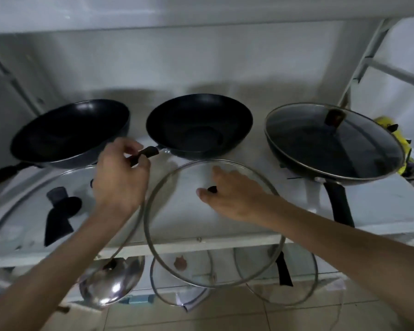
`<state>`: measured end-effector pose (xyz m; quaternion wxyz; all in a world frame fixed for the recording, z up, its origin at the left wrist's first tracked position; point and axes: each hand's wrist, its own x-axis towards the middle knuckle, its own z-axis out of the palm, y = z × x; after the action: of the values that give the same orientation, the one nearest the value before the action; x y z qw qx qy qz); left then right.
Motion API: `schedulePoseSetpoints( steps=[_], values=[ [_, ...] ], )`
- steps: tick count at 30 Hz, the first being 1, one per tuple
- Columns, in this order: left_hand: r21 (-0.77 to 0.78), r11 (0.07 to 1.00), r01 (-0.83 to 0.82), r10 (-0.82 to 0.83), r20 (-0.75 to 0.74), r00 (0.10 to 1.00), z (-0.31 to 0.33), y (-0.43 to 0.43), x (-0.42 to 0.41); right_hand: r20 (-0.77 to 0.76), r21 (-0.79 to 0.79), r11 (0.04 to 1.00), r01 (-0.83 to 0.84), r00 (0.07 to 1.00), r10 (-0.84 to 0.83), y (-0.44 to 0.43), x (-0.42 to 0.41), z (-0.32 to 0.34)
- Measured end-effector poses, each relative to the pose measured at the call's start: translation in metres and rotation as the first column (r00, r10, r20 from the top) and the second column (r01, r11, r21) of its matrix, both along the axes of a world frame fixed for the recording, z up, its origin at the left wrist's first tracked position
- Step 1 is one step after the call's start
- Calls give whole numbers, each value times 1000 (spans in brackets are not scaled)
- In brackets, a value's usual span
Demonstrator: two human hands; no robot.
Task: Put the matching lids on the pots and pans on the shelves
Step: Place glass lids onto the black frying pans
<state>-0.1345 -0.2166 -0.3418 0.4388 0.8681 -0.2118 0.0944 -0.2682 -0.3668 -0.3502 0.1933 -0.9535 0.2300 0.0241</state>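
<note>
Three black pans stand in a row on a white shelf (pixel 380 206). The left pan (pixel 69 132) and the middle pan (pixel 198 125) are uncovered. The right pan (pixel 332 142) has a glass lid on it. My left hand (pixel 120 177) pinches the middle pan's dark handle (pixel 148 152). My right hand (pixel 232 194) holds a round glass lid (pixel 177 223) by its black knob, in front of the middle pan and over the shelf's front edge. A larger glass lid (pixel 34 211) with a dark knob lies in front of the left pan, partly under my left arm.
Below the shelf's front edge are a shiny steel lid (pixel 112 280) and two more glass lids (pixel 182 290) (pixel 296 283). A yellow item (pixel 402 139) sits behind the right pan by the white shelf frame. An upper shelf runs close overhead. The floor below is tiled.
</note>
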Motion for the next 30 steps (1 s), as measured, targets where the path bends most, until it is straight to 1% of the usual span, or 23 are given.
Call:
schedulePoseSetpoints(
  steps=[1,2,3,4,6,7,9,11,15,19,21,22,24,27,30],
  values=[
    [128,991,-37,26,87,996,-3,5,17,-29,-26,1000,0,1000,-1,7,2,-4],
    [258,965,-51,20,122,992,-7,10,33,-47,-66,998,1,999,-4,13,5,-8],
    [375,926,-45,8,100,995,-9,12,46,-51,-109,994,12,999,-17,17,8,-12],
    [472,881,-13,-8,42,999,-12,13,56,-49,-144,989,38,998,-46,21,12,-16],
    [595,797,103,-62,-89,994,-16,11,72,-39,-184,977,112,992,-121,23,20,-21],
    [623,765,164,-83,-158,984,-17,10,79,-39,-194,970,143,987,-154,23,23,-24],
    [602,766,227,-107,-229,968,-20,7,90,-48,-222,957,186,978,-201,23,29,-30],
    [594,776,213,-102,-215,971,-24,5,96,-37,-255,944,208,974,-225,22,32,-37],
    [668,725,165,-99,-136,986,-36,2,96,60,-240,944,229,974,-220,19,32,-53],
    [616,761,204,-131,-162,978,-43,1,97,157,-270,937,222,970,-185,16,28,-60],
    [564,781,267,-165,-226,960,-41,1,99,183,-277,936,215,969,-168,18,25,-60],
    [507,801,318,-192,-287,939,-38,1,99,186,-273,939,209,969,-161,20,23,-60],
    [356,833,424,-255,-433,865,-32,3,101,194,-260,945,199,969,-151,24,16,-60],
    [260,824,503,-298,-556,776,-25,5,105,226,-225,949,222,959,-171,29,4,-54],
    [120,821,559,-332,-695,637,-26,8,107,294,-172,955,241,938,-184,36,-12,-36]
  ],
)
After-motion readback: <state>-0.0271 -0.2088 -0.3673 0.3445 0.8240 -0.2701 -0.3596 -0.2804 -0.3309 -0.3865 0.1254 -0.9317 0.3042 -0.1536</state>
